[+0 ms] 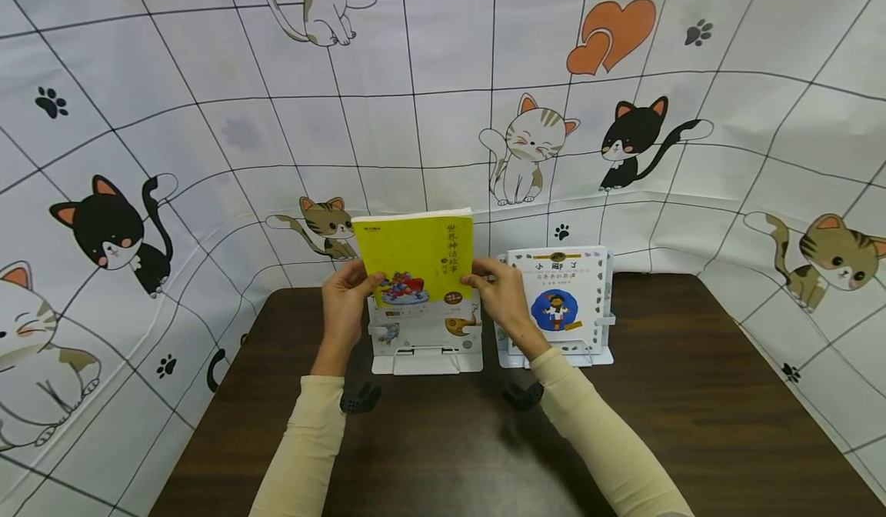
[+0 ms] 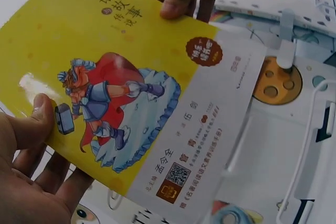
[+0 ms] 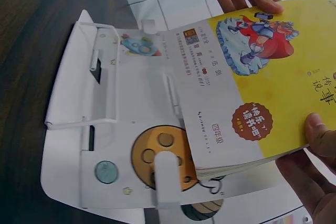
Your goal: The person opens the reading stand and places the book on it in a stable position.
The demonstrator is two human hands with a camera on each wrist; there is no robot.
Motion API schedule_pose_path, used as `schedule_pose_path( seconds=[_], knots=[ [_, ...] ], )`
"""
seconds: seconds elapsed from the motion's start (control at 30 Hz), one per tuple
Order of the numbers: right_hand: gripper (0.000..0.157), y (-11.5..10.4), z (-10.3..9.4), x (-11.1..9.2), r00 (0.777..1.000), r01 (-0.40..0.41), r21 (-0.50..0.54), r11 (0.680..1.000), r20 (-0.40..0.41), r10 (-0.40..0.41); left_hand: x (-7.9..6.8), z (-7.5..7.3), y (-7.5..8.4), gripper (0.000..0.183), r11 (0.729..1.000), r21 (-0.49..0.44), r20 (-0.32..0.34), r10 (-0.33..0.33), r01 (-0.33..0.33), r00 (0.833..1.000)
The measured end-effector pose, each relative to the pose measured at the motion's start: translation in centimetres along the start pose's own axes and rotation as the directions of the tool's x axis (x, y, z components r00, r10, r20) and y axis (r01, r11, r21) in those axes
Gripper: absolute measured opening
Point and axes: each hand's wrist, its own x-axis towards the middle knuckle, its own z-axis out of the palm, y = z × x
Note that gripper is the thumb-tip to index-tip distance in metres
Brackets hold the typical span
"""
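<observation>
A yellow and white book (image 1: 415, 251) is held up by its two side edges, its lower part in front of a white book stand (image 1: 425, 363). My left hand (image 1: 344, 301) grips the left edge, thumb on the cover. On the opposite edge my right hand (image 1: 504, 298) pinches the book in the same way. The right wrist view shows the book (image 3: 252, 77) tilted, its lower edge over the stand's back plate (image 3: 136, 87), which carries printed planets. Whether the book touches the plate I cannot tell. The stand's wire holder (image 3: 113, 77) is visible at its foot.
Just to the right, a second stand (image 1: 602, 359) bears a white book (image 1: 557, 294) with a blue round picture. Both stands are on a dark wooden table (image 1: 443, 440). Behind the table hangs a white cloth (image 1: 443, 140) with grid lines and printed cats.
</observation>
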Motion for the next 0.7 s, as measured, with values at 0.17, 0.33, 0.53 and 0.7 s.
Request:
schedule_pose_path(
  seconds=[0.17,0.33,0.53,0.7],
  knots=[
    [0.022,0.7,0.5,-0.1,1.000,-0.006,0.010,1.000,-0.008,0.006,0.2,-0.1,-0.9,0.028,1.000,0.013,0.006,-0.020,0.020,1.000],
    [0.022,1.2,0.8,-0.3,1.000,0.001,0.027,1.000,0.002,-0.001,0.0,-0.2,-1.6,0.027,1.000,0.005,-0.003,-0.008,0.008,1.000],
    [0.035,1.6,1.0,-0.8,0.995,-0.004,-0.029,1.000,0.103,0.007,0.1,0.1,-2.0,0.029,0.999,-0.006,-0.086,0.034,-0.035,0.996],
    [0.060,1.8,1.0,-1.4,0.971,0.004,-0.064,0.998,0.241,0.011,0.3,0.3,-2.2,0.028,0.998,-0.032,-0.161,0.041,-0.047,0.986]
  ],
)
